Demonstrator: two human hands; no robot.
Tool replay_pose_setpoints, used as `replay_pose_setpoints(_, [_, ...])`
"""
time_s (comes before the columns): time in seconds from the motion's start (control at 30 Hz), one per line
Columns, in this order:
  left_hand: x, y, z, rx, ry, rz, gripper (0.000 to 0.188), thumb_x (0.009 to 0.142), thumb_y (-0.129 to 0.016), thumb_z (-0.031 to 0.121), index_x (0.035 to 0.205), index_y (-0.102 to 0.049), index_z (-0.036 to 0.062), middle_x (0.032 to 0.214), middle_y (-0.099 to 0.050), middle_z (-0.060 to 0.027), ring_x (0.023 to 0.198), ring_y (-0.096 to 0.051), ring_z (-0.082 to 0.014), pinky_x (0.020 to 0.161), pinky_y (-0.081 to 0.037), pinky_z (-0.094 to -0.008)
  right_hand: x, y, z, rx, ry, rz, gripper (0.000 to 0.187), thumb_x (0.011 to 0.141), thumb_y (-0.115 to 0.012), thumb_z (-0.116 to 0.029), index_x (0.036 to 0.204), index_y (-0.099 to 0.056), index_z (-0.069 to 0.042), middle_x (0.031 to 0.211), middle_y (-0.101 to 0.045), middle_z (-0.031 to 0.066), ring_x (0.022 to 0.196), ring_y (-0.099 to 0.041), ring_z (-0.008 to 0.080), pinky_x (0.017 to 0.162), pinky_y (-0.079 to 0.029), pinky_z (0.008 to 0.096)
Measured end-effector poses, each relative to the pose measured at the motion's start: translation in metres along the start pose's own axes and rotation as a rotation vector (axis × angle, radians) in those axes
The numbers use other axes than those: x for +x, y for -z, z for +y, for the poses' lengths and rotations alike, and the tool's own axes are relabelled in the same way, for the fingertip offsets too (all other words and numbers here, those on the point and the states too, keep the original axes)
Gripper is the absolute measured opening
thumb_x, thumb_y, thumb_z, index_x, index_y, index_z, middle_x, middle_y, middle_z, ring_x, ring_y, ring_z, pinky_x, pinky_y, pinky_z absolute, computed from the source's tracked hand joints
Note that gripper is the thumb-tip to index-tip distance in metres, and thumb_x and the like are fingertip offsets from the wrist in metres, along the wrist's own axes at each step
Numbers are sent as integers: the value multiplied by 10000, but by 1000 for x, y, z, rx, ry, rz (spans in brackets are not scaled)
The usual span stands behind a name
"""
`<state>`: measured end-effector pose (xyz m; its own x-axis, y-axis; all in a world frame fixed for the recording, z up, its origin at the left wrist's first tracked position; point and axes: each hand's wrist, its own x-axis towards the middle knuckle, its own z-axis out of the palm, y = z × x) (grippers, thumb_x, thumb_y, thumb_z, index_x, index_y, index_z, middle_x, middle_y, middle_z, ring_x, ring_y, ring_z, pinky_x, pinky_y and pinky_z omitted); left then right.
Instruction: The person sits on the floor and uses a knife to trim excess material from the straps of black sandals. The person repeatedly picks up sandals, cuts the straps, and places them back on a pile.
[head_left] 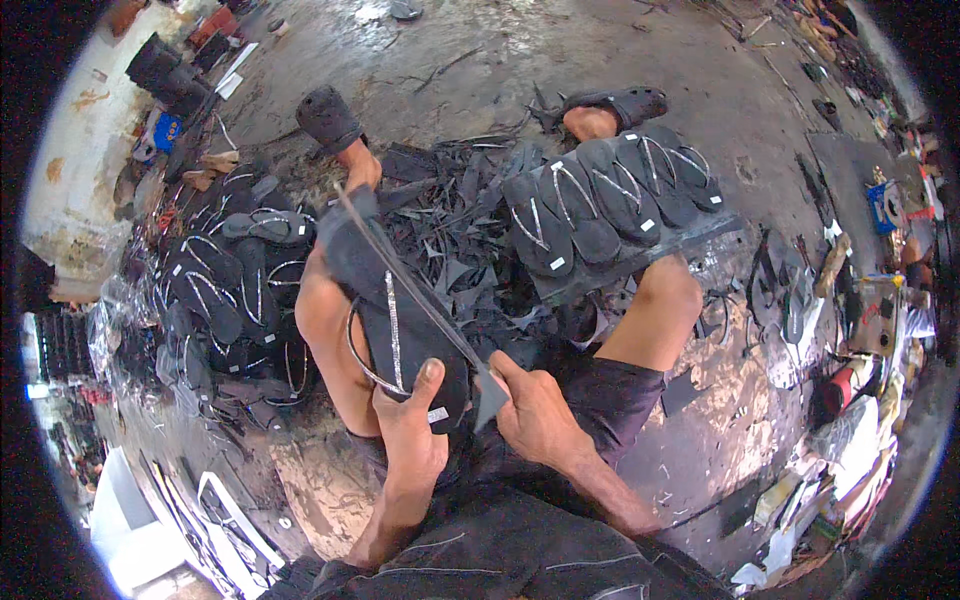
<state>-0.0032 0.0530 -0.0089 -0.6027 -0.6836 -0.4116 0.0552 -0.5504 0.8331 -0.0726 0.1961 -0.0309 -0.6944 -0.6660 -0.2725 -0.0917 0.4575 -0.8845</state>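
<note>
My left hand (412,425) grips the heel end of a black flip-flop sandal (395,310) with a glittery strap, resting it along my left knee. My right hand (535,410) holds the handle end of a long thin blade (410,285) that lies diagonally across the sandal's edge, its tip pointing up-left. A small white sticker shows on the sandal's sole near my left thumb. Black offcut strips (455,235) lie heaped on the floor just beyond the sandal, between my legs.
A row of several finished black sandals (610,195) rests on a board over my right knee. A big pile of the same sandals (235,290) sits at my left. Tools, boxes and scraps (870,330) crowd the right side of the concrete floor.
</note>
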Motion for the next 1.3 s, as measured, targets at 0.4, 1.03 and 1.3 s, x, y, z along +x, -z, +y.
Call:
replay_pose_setpoints(0.4, [-5,21,11,98,201,-69,452,916,-770,284,1219,-607,-9,953,-700,-96,776,-700,-250,564,-581,-356,70,-9,23,-64,191,50,273,1076,-534,-349,1133,-540,-82,793,-651,269,780,-649,504,660,-468,585])
replay_pose_setpoints(1.03, [26,-10,55,469,-151,-250,532,982,-722,275,1385,-548,-26,1250,-662,-121,1123,-647,-223,986,-518,-369,38,5,-35,336,211,386,292,983,-727,-221,1208,-692,-39,799,-694,16,737,-618,95,651,-495,300])
replay_pose_setpoints(1.3, [27,25,60,282,143,-336,458,1085,-559,411,1292,-607,6,1086,-716,-89,893,-709,-184,781,-603,-352,-112,-3,33,2,-32,39,229,1044,-564,-278,1183,-617,-103,861,-702,225,812,-707,458,701,-552,492])
